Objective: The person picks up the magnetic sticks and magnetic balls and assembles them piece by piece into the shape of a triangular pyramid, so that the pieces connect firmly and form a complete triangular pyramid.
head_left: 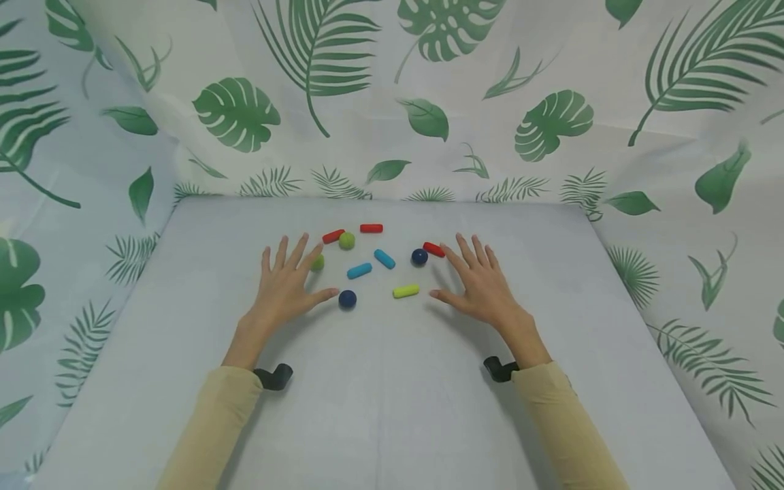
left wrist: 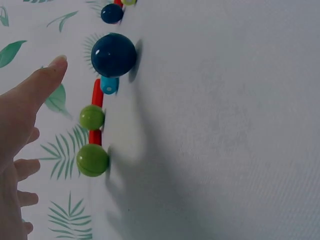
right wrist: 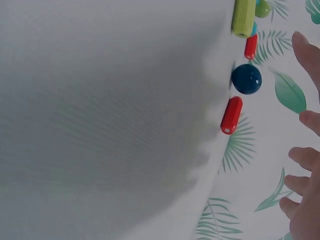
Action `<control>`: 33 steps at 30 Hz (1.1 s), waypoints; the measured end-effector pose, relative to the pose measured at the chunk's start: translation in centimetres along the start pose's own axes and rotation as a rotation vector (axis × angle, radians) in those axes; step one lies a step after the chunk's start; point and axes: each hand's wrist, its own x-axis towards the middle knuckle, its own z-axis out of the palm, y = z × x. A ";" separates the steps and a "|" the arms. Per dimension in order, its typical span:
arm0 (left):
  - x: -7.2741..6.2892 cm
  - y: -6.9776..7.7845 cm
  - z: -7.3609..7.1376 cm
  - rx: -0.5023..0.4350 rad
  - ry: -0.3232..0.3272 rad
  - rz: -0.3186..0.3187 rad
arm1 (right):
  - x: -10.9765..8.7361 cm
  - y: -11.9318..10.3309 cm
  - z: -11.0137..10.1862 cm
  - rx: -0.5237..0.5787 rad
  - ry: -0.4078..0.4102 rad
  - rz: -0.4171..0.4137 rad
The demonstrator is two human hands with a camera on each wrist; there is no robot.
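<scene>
My left hand (head_left: 284, 286) hovers over the left of the table with fingers spread, holding nothing. Its thumb tip is nearest a dark blue ball (head_left: 347, 299), and its index finger partly covers a green ball (head_left: 317, 263). On the other side my right hand (head_left: 484, 286) is also spread and holds nothing. A red peg (head_left: 433, 249) lies by its index fingertip, beside a second dark blue ball (head_left: 419, 256). Between the hands lie two blue pegs (head_left: 359, 271) and a yellow-green peg (head_left: 405, 291). In the left wrist view, a gap shows between the thumb and the blue ball (left wrist: 114, 55).
Farther back, another green ball (head_left: 346, 240) sits against or close to a red peg (head_left: 333, 236), with one more red peg (head_left: 371, 229) to its right. Leaf-printed cloth (head_left: 367, 136) rises behind the white table (head_left: 380, 408) and along both sides. Black wrist mounts (head_left: 275, 378) protrude below both hands.
</scene>
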 end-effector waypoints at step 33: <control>0.0 3.2 3.2 -0.357 -0.088 0.144 | 3.5 -3.2 2.6 0.364 -0.216 -0.158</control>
